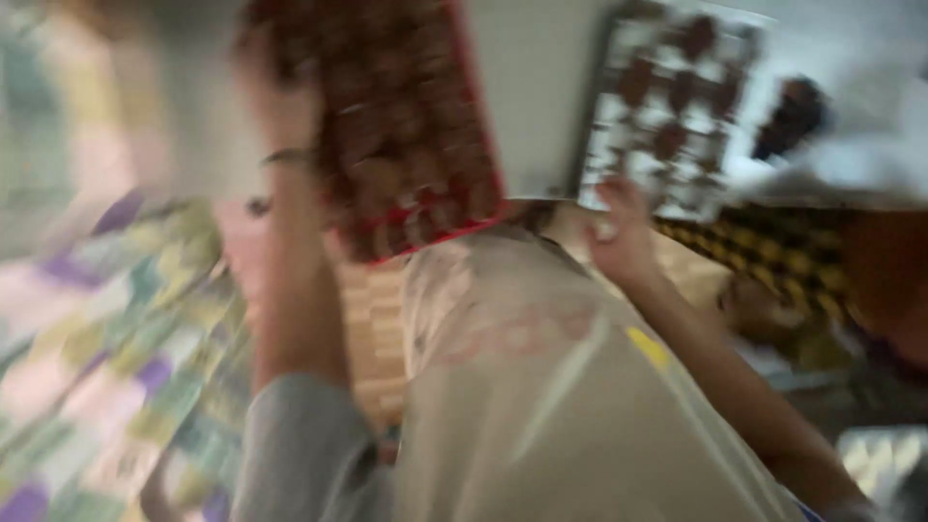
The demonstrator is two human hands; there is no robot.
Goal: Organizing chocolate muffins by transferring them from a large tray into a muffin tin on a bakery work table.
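Red-rimmed tray (416,126) ×1, left hand (275,97) gripping it | pale tray (667,106) ×1, right hand (619,232) touching, fingers blurred, unclear

Single head view, close, looking down, blurred

It's looking like a home, likely a spot where food is being prepared, though motion blur is smearing everything. A red tray (406,126) packed with brown pieces is sitting up top, and a pale tray (667,106) with more dark pieces is lying beside it. A patchwork cloth (106,348) in purple, green and yellow is spreading across the left. A wooden board (372,329) is showing beneath, and a yellow-and-black checked cloth (773,251) is lying at right.
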